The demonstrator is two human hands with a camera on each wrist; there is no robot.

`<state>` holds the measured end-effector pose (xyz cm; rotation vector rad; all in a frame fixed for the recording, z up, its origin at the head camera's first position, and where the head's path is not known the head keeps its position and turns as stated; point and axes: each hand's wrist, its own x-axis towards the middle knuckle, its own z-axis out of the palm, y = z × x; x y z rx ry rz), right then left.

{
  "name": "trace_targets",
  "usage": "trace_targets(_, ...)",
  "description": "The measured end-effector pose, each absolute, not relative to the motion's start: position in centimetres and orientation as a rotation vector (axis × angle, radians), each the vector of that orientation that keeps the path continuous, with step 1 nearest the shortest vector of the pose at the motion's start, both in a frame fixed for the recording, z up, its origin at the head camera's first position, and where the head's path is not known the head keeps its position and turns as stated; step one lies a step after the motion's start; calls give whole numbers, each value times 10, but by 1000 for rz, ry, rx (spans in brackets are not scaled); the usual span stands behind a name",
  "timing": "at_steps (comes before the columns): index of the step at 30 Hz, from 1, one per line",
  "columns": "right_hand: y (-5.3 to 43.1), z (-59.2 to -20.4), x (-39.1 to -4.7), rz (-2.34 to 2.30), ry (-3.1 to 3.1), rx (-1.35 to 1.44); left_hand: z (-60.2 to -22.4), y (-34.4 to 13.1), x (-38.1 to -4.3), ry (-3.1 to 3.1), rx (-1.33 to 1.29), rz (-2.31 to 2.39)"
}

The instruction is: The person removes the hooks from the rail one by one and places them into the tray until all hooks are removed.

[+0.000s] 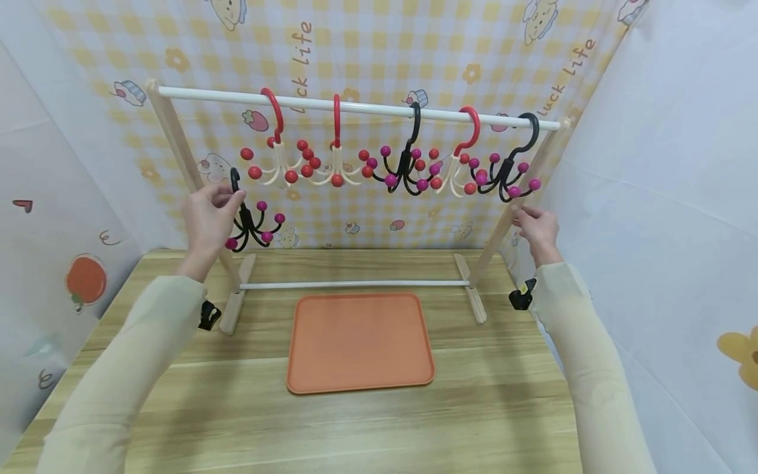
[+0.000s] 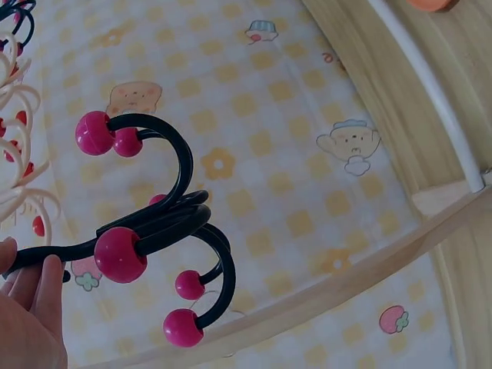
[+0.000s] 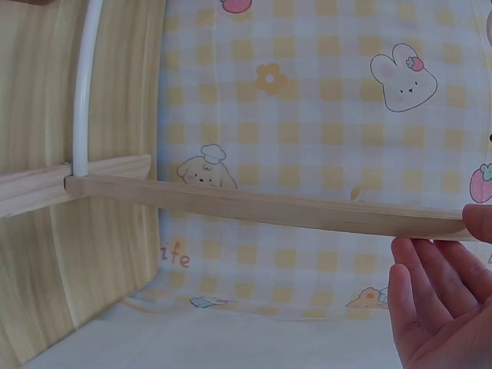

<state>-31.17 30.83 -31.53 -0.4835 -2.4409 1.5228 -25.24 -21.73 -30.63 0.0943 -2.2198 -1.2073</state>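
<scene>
Head view showed the left hand (image 1: pixel 210 217) pinching a black hanger (image 1: pixel 246 220) with pink balls by its neck, the crook poking up above the fingers and the arms spread below them. That hanger was upright, apart from the bar overhead. In the left wrist view the crook was largely covered by the hand and cut off at the picture's edge, and some balls were hidden behind the arms.

The right hand (image 1: pixel 537 230) pinched the right post (image 1: pixel 496 243) of the rack, thumb on one side and fingers on the other; the right wrist view cut off part of that thumb.

Between and above the hands, five more hangers hung from the white top bar (image 1: pixel 367 108): three cream ones with red crooks and two black ones. Their balls overlapped, so which belonged to which was hard to tell. The left post (image 1: pixel 177 145) ran behind the left hand, which hid part of it.

Below and between the hands, an orange tray (image 1: pixel 361 342) lay flat on the wooden table (image 1: pixel 367 434), its whole rim in view. Just beneath each wrist showed a small dark object (image 1: pixel 521 297), partly hidden by the sleeve and hard to make out.
</scene>
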Motion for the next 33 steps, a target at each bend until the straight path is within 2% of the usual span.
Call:
trace_targets(24, 307, -311, -310, 1532, -2449, -490, -365, -181, -236, -2320, -72, -1266)
trace_targets(26, 310, -314, -315, 1542, -2450, -517, -371, -177, -235, -2344, -75, -1300)
trace_targets(30, 350, -349, -357, 1711, -2372, -460, -380, -170, -232, -2369, -81, -1334)
trace_targets(33, 349, -347, -354, 1693, -2386, -457, -387, -165, -230, -2362, -102, -1390)
